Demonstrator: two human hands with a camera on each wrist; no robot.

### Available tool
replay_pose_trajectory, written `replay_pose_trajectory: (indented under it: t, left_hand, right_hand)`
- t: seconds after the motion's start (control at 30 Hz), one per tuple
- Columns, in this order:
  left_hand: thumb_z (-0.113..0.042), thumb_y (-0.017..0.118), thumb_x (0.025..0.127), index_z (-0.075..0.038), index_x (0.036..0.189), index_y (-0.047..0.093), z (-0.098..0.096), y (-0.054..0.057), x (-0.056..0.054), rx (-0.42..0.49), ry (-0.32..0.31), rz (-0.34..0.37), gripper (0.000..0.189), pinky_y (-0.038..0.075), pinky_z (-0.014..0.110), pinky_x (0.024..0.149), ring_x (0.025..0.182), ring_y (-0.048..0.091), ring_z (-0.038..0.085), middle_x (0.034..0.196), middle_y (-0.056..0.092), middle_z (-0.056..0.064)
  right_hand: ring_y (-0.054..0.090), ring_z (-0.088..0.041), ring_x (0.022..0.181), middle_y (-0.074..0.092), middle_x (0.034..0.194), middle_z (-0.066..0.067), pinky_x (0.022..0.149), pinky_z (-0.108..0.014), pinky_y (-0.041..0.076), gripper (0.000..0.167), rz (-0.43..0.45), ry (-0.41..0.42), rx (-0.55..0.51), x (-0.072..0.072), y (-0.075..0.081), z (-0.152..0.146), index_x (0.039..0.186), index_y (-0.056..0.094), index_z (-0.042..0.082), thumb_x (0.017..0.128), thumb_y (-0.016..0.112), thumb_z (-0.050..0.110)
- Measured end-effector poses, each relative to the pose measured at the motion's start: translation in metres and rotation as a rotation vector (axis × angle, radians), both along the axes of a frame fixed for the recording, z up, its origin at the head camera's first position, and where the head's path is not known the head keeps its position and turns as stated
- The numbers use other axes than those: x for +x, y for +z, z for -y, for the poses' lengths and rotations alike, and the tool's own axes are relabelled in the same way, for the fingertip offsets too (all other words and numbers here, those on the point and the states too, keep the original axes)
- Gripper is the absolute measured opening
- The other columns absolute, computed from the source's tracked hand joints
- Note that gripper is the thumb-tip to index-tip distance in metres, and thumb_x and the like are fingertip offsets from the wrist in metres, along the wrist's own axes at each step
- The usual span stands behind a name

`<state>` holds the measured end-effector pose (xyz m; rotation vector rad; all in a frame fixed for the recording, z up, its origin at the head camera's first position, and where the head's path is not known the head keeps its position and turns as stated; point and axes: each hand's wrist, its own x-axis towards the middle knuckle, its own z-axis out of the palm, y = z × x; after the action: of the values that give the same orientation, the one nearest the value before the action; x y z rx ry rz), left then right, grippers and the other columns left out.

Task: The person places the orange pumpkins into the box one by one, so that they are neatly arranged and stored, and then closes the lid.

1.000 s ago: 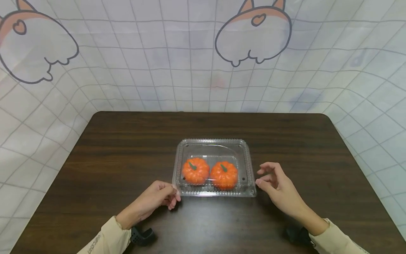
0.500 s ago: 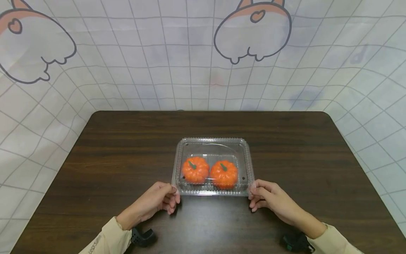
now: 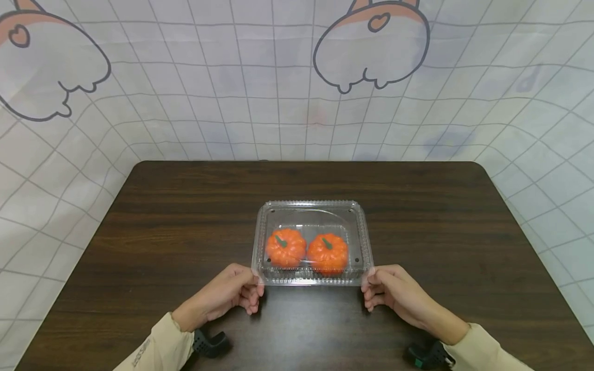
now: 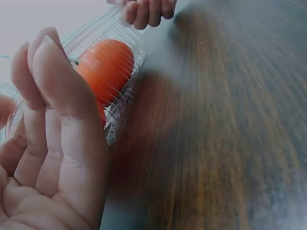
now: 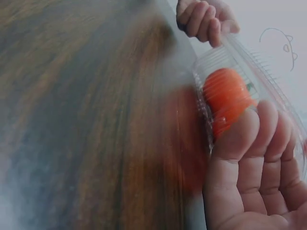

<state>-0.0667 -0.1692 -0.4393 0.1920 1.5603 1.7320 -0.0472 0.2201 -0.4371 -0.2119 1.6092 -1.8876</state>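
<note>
A clear plastic clamshell container [image 3: 320, 219] rests on the table with its lid down. Inside lie two orange toy-like pumpkins with green stems, the left pumpkin [image 3: 285, 248] and the right pumpkin [image 3: 328, 254]. At the container's near left corner, my left hand [image 3: 227, 292] pinches the rim between thumb and curled fingers. My right hand [image 3: 399, 293] pinches the near right corner the same way. In the left wrist view, a pumpkin [image 4: 108, 69] shows through the ribbed clear wall. The right wrist view has both hands at the near side, with a pumpkin [image 5: 225, 93] behind the plastic.
The dark wood table [image 3: 185, 206] has rounded far corners. White grid-patterned cloth [image 3: 297, 103] with cartoon animal drawings hangs behind and at both sides. Dark straps [image 3: 211, 344] sit at both wrists, by the cream sleeves.
My right hand has moved left from beside the container and taken hold of its near right corner. The left hand stays at its corner. The container has hardly moved.
</note>
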Motion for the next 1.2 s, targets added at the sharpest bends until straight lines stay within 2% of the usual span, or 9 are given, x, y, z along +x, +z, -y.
replay_pose_trajectory:
  t: [0.3, 0.6, 0.83, 0.93, 0.97, 1.2]
  left_hand:
    - [-0.007, 0.038, 0.097, -0.010, 0.071, 0.060, -0.002, -0.001, -0.004, -0.005, 0.038, -0.068, 0.034, 0.055, 0.021, 0.052, 0.051, 0.059, 0.007, 0.053, 0.057, -0.009]
    - [-0.005, 0.039, 0.094, -0.008, 0.065, 0.050, -0.006, -0.004, 0.000, -0.040, 0.075, -0.142, 0.032, 0.047, 0.019, 0.047, 0.044, 0.052, 0.005, 0.048, 0.049, -0.010]
    - [-0.006, 0.042, 0.093, -0.003, 0.063, 0.045, -0.010, 0.002, 0.002, -0.101, 0.113, -0.129, 0.031, 0.047, 0.021, 0.045, 0.042, 0.050, 0.006, 0.046, 0.046, -0.009]
    - [-0.006, 0.044, 0.092, -0.003, 0.061, 0.044, -0.013, 0.006, 0.003, -0.127, 0.132, -0.114, 0.031, 0.046, 0.022, 0.044, 0.040, 0.049, 0.005, 0.044, 0.043, -0.009]
    - [-0.006, 0.044, 0.092, -0.006, 0.061, 0.046, -0.014, 0.007, 0.003, -0.135, 0.137, -0.108, 0.030, 0.046, 0.022, 0.044, 0.040, 0.049, 0.005, 0.044, 0.043, -0.009]
    - [-0.008, 0.045, 0.092, -0.008, 0.061, 0.048, -0.014, 0.010, 0.003, -0.154, 0.141, -0.093, 0.031, 0.046, 0.022, 0.043, 0.040, 0.050, 0.005, 0.044, 0.043, -0.009]
  right_hand:
    - [0.059, -0.006, 0.063, 0.063, 0.071, 0.010, 0.062, -0.024, 0.054, 0.036, 0.001, -0.043, 0.010, -0.001, -0.001, 0.002, 0.077, 0.067, 0.017, 0.102, 0.043, 0.008]
    - [0.050, -0.003, 0.056, 0.058, 0.061, 0.012, 0.057, -0.021, 0.047, 0.039, -0.021, -0.119, 0.009, 0.002, -0.002, 0.007, 0.070, 0.065, 0.019, 0.098, 0.042, 0.004]
    - [0.040, -0.004, 0.048, 0.049, 0.053, 0.011, 0.049, -0.020, 0.036, 0.040, -0.020, -0.162, 0.011, 0.004, 0.001, 0.012, 0.064, 0.061, 0.017, 0.094, 0.041, 0.001]
    - [0.040, -0.003, 0.045, 0.047, 0.050, 0.012, 0.048, -0.019, 0.036, 0.040, -0.006, -0.173, 0.035, 0.004, 0.002, 0.013, 0.062, 0.060, 0.017, 0.093, 0.040, 0.001]
    - [0.041, -0.003, 0.044, 0.047, 0.050, 0.012, 0.048, -0.019, 0.036, 0.040, 0.000, -0.175, 0.041, 0.004, 0.003, 0.013, 0.062, 0.060, 0.017, 0.093, 0.040, 0.001]
    - [0.041, -0.003, 0.042, 0.048, 0.050, 0.012, 0.047, -0.019, 0.036, 0.039, 0.013, -0.188, 0.049, 0.004, 0.004, 0.015, 0.060, 0.057, 0.017, 0.093, 0.041, 0.002]
